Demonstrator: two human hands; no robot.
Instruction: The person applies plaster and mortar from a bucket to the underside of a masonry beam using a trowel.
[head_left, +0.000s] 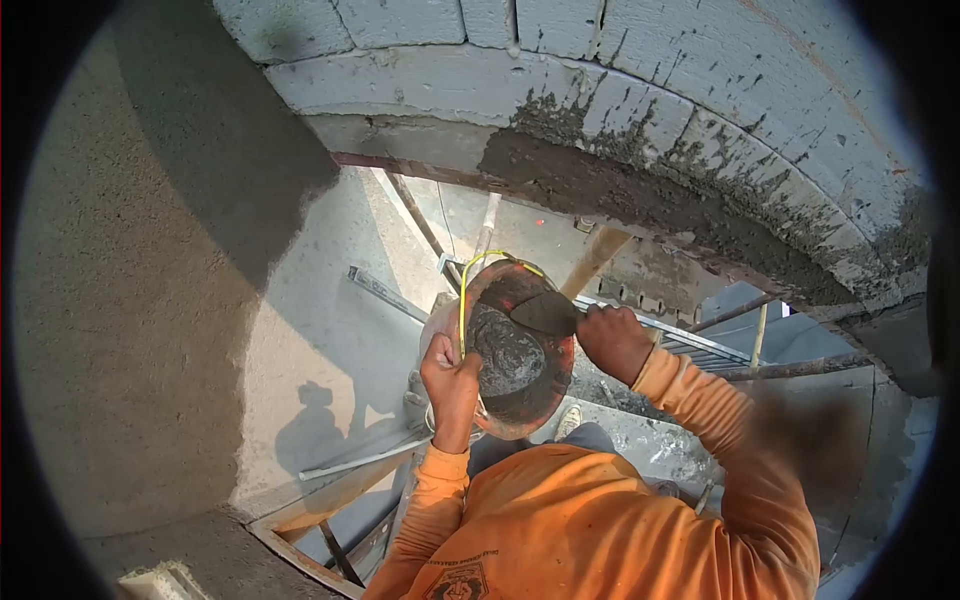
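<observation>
A round bucket [556, 388] with a dark, mortar-stained inside is tilted in front of my body. Wet grey mortar [508, 352] lies in it. My left hand [452, 385] is closed around the bucket's yellow handle [463, 305] at the left side of the rim. At the right, my right hand [612, 343] grips a trowel by its handle, which my fingers mostly hide. The dark trowel blade [544, 314] reaches over the bucket's mouth, above the mortar.
A pale block wall [420, 80] curves overhead, with a wet mortar band [640, 205] along its lower edge. Rough plaster [170, 300] covers the left wall. Scaffold poles [800, 368] and a wooden frame [300, 520] surround me. One shoe [569, 422] shows below the bucket.
</observation>
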